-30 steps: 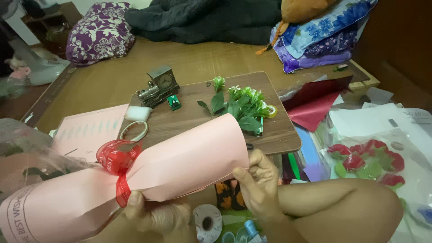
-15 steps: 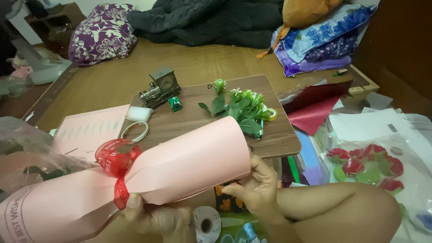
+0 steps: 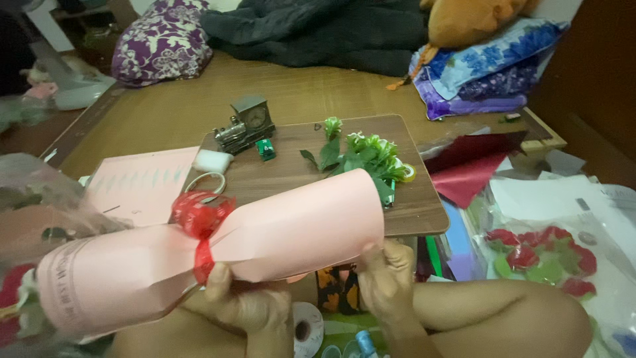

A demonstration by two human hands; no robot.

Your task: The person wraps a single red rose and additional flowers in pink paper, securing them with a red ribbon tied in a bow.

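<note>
1. Both hands grasp a pink paper wrap (image 3: 265, 245) held across the lap, just in front of the low wooden table (image 3: 411, 215). The left hand (image 3: 248, 301) pinches it from below near the cinched middle; the right hand (image 3: 387, 282) closes on the lower edge of the open right end.
2. A red ribbon (image 3: 202, 222) is tied round the wrap where it narrows, its tail hanging just above the left thumb.
3. Handling, as a judgement: the paper looks light and thin, easily creased or torn, stiff enough to hold a rolled shape but ready to spring open. The tied waist seems the firmest place to hold; the flared ends would crumple under a hard squeeze.
4. Pose: both wrists sit low near the knees, fingers curled upward under the wrap, thumbs on the near side, and the wrap lies roughly level with its left end dipping slightly.
5. On the table behind lie green artificial leaves (image 3: 361, 156), a small metal train ornament (image 3: 245, 122) and a white ribbon loop (image 3: 205, 181). A tape roll (image 3: 306, 328) sits between the legs.
</note>
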